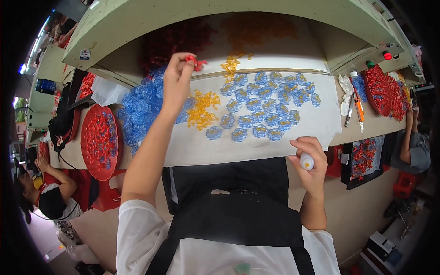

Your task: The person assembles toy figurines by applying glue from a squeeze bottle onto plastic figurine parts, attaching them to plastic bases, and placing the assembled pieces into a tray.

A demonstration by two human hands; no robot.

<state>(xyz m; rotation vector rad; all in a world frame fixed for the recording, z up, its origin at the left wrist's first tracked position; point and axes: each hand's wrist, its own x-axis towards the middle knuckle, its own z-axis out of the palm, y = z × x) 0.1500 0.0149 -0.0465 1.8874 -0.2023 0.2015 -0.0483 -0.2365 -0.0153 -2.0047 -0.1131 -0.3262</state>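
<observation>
My left hand [178,85] reaches to the shelf's front edge, its fingers pinching small red plastic pieces [197,63]. Below that forearm spreads a big heap of clear blue plastic pieces [142,107], and just right of it a pile of yellow pieces [201,110]. Closed around a small white bottle [307,161], my right hand [313,172] hovers at the table's near edge. Between the hands, blue flower-shaped pieces [269,105] lie in loose rows on white paper [197,149], many with yellowish centres.
Under the green shelf [229,9] lie a dark red heap [176,39] and an orange heap [259,32]. A red tray [100,142] of pieces stands at left. An orange utility knife [358,105] rests at right. Co-workers sit on both sides.
</observation>
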